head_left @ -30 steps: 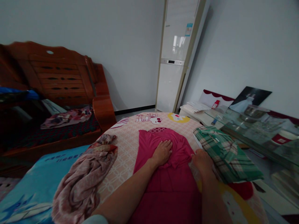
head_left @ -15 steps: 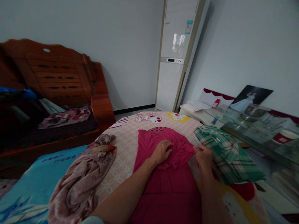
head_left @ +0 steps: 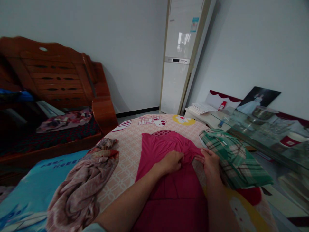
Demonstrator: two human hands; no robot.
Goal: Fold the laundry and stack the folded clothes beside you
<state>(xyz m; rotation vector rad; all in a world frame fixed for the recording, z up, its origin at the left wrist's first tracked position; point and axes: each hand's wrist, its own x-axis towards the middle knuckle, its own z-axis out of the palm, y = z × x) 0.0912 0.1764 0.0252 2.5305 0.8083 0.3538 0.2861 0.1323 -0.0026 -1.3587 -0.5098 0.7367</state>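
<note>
A magenta garment (head_left: 178, 187) lies spread face-up or face-down, I cannot tell which, over a pink patterned cloth-covered surface (head_left: 130, 141). My left hand (head_left: 172, 162) is closed on the garment's fabric near its middle, fingers curled into the gathers. At the garment's right side, my right hand (head_left: 209, 159) pinches the end of what looks like its sleeve, which is pulled out taut. A folded green plaid shirt (head_left: 236, 158) sits just right of that hand. To the left lies a crumpled mauve-brown cloth (head_left: 79, 190).
A wooden bench (head_left: 55, 74) with cloth on its seat stands at the left, above a blue printed cover (head_left: 48, 177). A glass-topped table (head_left: 263, 135) holding bowls, a cup and a photo is on the right. A tall white air conditioner (head_left: 175, 83) fills the corner.
My left hand has slid right and nearer to me, and its fingers have closed on the fabric. My right hand stays at the sleeve end, its fingers turned differently. The view has shifted slightly.
</note>
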